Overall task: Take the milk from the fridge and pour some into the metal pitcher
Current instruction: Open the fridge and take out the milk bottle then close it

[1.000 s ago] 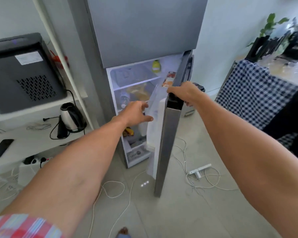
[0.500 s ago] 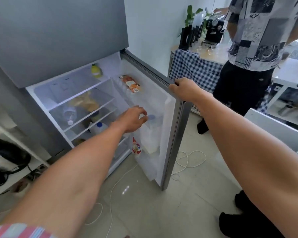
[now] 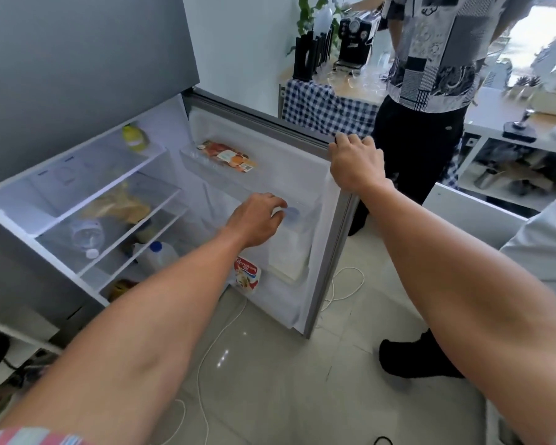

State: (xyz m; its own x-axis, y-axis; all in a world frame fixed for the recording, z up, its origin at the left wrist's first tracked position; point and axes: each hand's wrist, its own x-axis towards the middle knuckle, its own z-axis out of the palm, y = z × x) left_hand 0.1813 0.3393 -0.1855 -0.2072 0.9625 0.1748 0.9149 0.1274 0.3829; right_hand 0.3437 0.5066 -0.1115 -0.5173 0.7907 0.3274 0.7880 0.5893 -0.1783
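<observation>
While the right hand (image 3: 355, 163) holds the top corner of the open fridge door (image 3: 270, 123), its grip closed around the edge, the left hand (image 3: 257, 220) reaches into the door shelf. Its fingers curl loosely at the blue cap of the white milk jug (image 3: 289, 248); whether they grasp it is unclear.

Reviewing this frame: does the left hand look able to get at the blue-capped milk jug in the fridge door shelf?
Probably yes. The left hand is already at the blue cap of the milk jug, nothing lies between them, and the right hand holds the fridge door wide open.
</observation>
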